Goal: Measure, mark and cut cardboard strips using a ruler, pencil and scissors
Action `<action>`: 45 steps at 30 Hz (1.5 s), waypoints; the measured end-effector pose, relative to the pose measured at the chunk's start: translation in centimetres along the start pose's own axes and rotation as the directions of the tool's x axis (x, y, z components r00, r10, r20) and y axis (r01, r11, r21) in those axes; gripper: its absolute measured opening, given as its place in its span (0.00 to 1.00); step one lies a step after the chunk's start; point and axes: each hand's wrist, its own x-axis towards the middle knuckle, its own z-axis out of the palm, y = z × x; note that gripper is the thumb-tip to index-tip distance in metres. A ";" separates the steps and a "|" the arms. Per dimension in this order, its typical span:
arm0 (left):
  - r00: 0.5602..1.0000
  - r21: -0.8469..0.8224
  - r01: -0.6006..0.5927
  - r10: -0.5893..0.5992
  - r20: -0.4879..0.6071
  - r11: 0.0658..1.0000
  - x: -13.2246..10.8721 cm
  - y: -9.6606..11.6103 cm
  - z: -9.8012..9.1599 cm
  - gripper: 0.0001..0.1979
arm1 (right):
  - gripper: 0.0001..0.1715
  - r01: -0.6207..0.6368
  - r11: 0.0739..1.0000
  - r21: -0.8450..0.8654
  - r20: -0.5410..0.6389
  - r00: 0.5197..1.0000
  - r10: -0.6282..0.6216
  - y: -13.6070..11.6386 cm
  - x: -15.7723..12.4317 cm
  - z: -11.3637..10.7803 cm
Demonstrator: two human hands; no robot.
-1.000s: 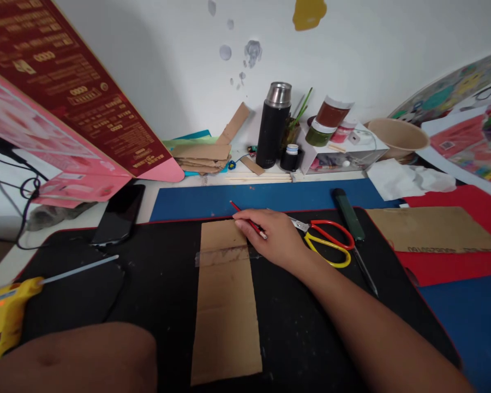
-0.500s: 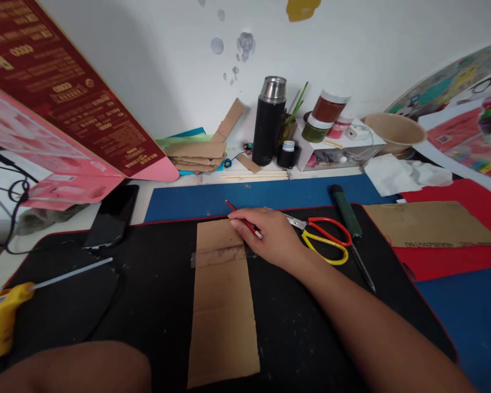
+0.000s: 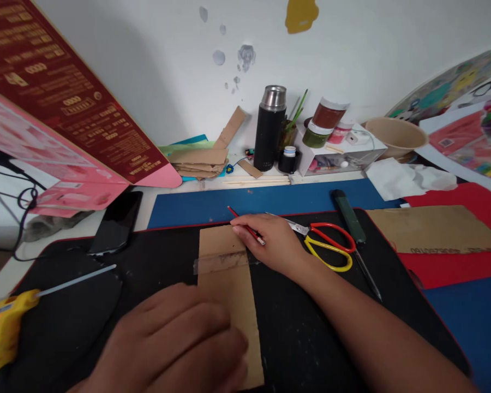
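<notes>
My right hand (image 3: pixel 272 237) rests at the far end of a strip of brown cardboard (image 3: pixel 215 240), its fingers closed on a red pencil (image 3: pixel 234 211) whose point is toward the wall. A band of clear tape (image 3: pixel 221 263) crosses the strip below that hand. Over the near part of the strip is my left hand (image 3: pixel 175 338), slightly blurred, with curled fingers. Its fingertips are turned away, so anything inside them is hidden. Scissors (image 3: pixel 331 245) with one red and one yellow handle lie just right of my right hand.
A yellow glue gun (image 3: pixel 8 322) and a phone (image 3: pixel 117 221) lie at left. Right of the scissors are a green-handled tool (image 3: pixel 349 215) and a second cardboard piece (image 3: pixel 437 229). A black flask (image 3: pixel 270 128), a paint jar stack (image 3: pixel 325 123) and a bowl (image 3: pixel 396 134) stand along the wall.
My left hand has come in from the lower left and now covers the near part of the cardboard strip. My right hand stays at the far end with the pencil.
</notes>
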 end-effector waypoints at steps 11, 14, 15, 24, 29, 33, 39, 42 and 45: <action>0.994 0.322 -0.094 0.109 -0.031 0.942 -0.4 -2.6 4.7 0.14 | 0.11 0.025 0.999 -0.023 -0.035 0.999 -0.025 0.1 0.2 0.2; 0.996 0.352 -0.080 0.091 -0.014 0.932 -0.6 -3.0 5.2 0.18 | 0.11 0.025 0.999 -0.047 -0.029 0.999 -0.027 0.1 0.2 0.2; 0.997 0.358 -0.071 0.081 -0.011 0.931 -0.7 -3.1 5.4 0.19 | 0.11 0.029 0.998 -0.055 -0.027 0.999 -0.030 0.1 0.2 0.1; 1.000 0.336 -0.002 -0.005 0.020 0.942 -1.7 -3.1 6.7 0.20 | 0.11 0.108 0.984 -0.142 0.005 0.994 -0.109 -0.5 0.2 -0.2; 1.000 0.366 0.001 -0.013 0.029 0.931 -1.6 -3.0 6.6 0.22 | 0.11 0.142 0.972 -0.187 0.027 0.990 -0.139 -0.7 0.1 -0.4; 0.999 0.359 0.000 -0.018 0.048 0.933 -1.4 -3.1 6.6 0.23 | 0.11 0.146 0.968 -0.206 0.028 0.989 -0.143 -0.8 0.2 -0.5; 0.998 0.330 0.009 -0.026 0.049 0.944 -1.4 -3.3 6.8 0.24 | 0.11 0.142 0.968 -0.208 0.035 0.990 -0.137 -0.9 0.2 -0.5; 0.998 0.348 0.002 -0.025 0.063 0.938 -1.4 -3.2 6.8 0.24 | 0.11 0.133 0.971 -0.201 0.050 0.991 -0.125 -0.9 0.2 -0.5; 0.997 0.351 0.001 -0.028 0.070 0.936 -1.5 -3.2 6.8 0.25 | 0.12 0.132 0.971 -0.198 0.059 0.991 -0.122 -0.9 0.2 -0.5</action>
